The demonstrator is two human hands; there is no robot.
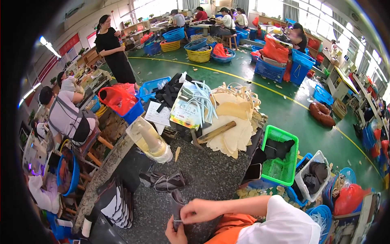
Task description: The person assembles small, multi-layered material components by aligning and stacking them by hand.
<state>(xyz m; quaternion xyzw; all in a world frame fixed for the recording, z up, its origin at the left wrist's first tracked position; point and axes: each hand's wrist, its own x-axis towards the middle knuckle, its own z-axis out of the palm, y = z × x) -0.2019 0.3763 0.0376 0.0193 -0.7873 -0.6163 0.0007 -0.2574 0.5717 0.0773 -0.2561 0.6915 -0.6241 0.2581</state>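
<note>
My left hand (175, 232) grips the lower end of a rolled bundle of dark grey-brown pieces (177, 202) near the table's front edge. A thin pale tie crosses this bundle. Against it, my right hand (198, 210) is closed with fingers pinched at the tie; the fingertips are partly hidden. Just beyond lies a second dark bundle (165, 181), bound with pale string. A fanned stack of dark pieces with white undersides (118, 205) rests to the left on the speckled dark tabletop (195, 171).
Farther back stand a clear container (149, 140), a wooden-handled hammer (217, 132), cream sheet pieces (231, 110) and a picture-covered booklet (187, 105) with pale blue strips. A green basket (280, 154) and a white basket (315, 175) are at right. Several people are around the room.
</note>
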